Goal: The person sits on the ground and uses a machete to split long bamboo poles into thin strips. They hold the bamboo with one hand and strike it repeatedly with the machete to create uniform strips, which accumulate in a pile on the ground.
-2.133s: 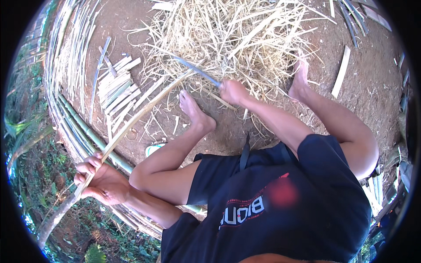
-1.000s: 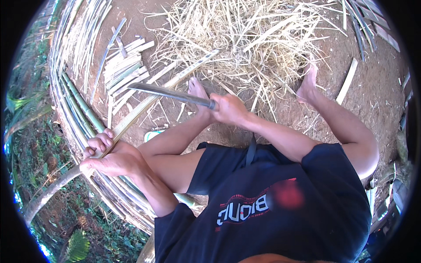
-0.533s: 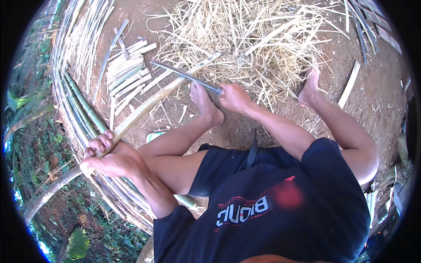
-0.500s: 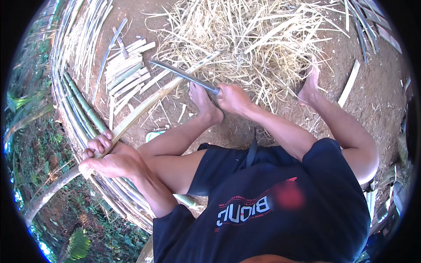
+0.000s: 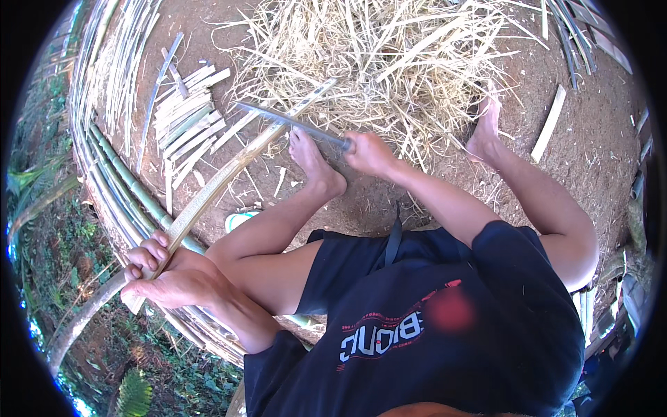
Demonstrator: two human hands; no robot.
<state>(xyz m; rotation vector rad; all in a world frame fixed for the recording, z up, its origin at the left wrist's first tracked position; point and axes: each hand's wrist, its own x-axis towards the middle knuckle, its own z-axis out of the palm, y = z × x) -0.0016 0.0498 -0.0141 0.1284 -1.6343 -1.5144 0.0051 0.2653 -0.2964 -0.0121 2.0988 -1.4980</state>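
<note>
My left hand (image 5: 170,276) is closed around the lower end of a long split bamboo strip (image 5: 221,182). The strip slants up and away to the right, its far end over a heap of shavings. In my right hand (image 5: 369,154) is the handle of a long-bladed knife (image 5: 304,125). Its blade points left and crosses the strip near the far end, above my left foot (image 5: 313,163). Whether the edge bites into the bamboo cannot be made out.
Pale bamboo shavings (image 5: 375,62) are heaped beyond my feet. Short split pieces (image 5: 187,125) lie in a pile at the left. Green bamboo poles (image 5: 132,181) run along the left edge, beside plants. A single slat (image 5: 550,124) rests on the soil at right.
The knife blade has shifted slightly down relative to the strip and lies flatter. My left hand and the strip's lower end have moved slightly lower. Both grips stay the same.
</note>
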